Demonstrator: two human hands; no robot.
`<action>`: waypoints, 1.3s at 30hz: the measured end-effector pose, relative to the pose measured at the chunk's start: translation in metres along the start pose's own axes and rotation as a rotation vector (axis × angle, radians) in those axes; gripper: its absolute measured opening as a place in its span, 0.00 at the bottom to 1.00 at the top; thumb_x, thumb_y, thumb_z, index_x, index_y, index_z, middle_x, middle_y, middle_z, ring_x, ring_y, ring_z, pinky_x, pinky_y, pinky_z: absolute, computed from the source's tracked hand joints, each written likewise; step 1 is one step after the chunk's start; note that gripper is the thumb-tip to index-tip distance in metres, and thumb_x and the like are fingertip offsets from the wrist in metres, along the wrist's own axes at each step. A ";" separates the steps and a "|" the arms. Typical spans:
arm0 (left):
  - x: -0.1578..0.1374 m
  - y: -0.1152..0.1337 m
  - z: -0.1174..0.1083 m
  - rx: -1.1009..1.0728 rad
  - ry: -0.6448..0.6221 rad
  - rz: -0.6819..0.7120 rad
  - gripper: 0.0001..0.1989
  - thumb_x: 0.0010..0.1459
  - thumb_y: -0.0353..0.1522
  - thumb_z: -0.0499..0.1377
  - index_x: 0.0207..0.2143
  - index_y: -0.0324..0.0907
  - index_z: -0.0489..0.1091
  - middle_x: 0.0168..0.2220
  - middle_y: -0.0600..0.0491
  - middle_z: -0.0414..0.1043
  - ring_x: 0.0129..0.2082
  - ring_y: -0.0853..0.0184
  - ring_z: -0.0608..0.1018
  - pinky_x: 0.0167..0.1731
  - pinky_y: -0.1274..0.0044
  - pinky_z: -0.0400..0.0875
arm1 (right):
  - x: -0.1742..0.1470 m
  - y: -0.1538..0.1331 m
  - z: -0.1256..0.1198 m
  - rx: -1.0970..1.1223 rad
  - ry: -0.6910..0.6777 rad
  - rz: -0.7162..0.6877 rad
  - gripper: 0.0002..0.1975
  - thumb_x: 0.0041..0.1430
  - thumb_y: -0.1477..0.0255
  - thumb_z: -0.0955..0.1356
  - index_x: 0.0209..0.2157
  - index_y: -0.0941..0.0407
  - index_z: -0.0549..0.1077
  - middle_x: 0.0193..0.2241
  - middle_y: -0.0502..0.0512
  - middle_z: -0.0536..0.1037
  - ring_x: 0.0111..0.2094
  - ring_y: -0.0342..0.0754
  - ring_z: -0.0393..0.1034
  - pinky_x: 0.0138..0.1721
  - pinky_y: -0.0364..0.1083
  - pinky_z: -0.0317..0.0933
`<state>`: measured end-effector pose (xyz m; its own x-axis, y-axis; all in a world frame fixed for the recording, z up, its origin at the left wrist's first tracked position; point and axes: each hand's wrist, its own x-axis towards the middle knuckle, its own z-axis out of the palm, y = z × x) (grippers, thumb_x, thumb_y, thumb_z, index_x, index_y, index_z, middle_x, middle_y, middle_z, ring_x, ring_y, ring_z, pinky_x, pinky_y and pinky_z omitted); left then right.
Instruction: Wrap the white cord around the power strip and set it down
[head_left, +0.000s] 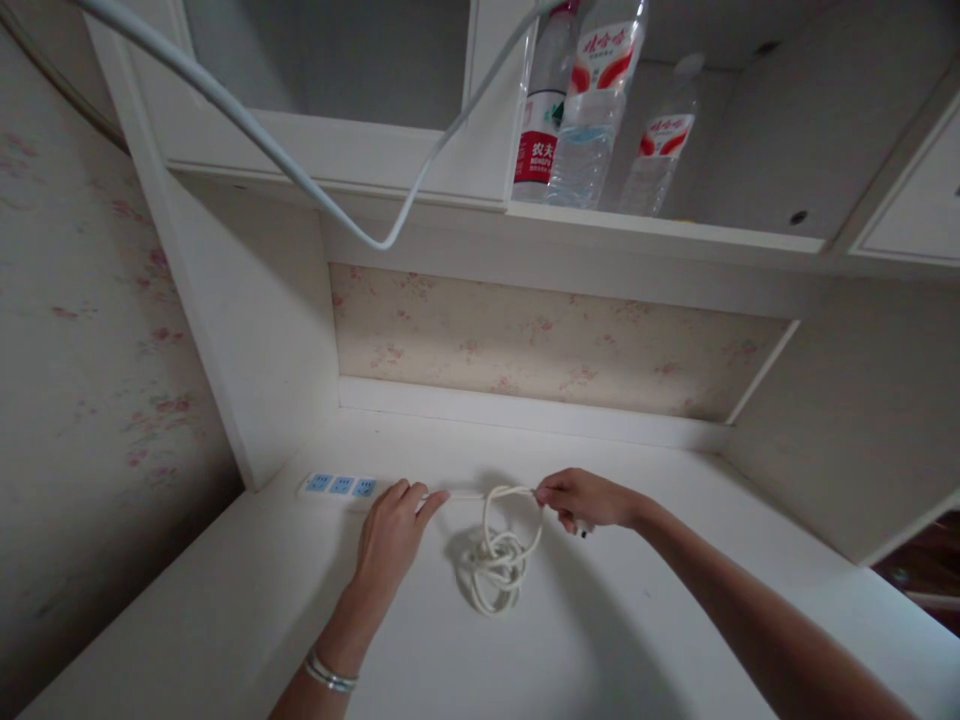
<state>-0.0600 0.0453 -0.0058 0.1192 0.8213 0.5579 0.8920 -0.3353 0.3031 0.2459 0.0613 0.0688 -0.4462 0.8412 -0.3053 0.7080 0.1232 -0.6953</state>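
A white power strip [342,486] with blue socket faces lies on the white desktop. My left hand [391,528] grips its right end, which the fingers hide, with the thumb stretched along the start of the cord. From there the cream power cord [501,562] runs right, loops and hangs in a tangled bundle just off or on the desktop; which one I cannot tell. My right hand [581,498] is closed and pinches the cord at the right of the loop. Something small, white and dark, possibly the plug, pokes out below its fingers.
Overhead, a shelf [667,228] carries several plastic bottles [589,120]. A thick white bent tube [300,178] hangs in front of the cabinet at upper left. Side panels and a back ledge [525,412] bound the desktop [450,670].
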 end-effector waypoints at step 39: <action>-0.001 0.039 -0.001 -1.358 -0.307 -0.236 0.19 0.48 0.25 0.52 0.43 0.40 0.69 0.46 0.50 0.73 0.48 0.63 0.72 0.47 0.72 0.66 | 0.041 -0.092 0.086 0.478 0.183 -0.236 0.21 0.58 0.52 0.60 0.24 0.55 0.60 0.16 0.43 0.59 0.17 0.38 0.48 0.19 0.40 0.44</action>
<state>-0.0256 0.0312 0.0060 0.2739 0.9271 0.2558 -0.1835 -0.2107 0.9602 0.1148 0.0392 0.0643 -0.4304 0.9025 -0.0173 0.2548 0.1031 -0.9615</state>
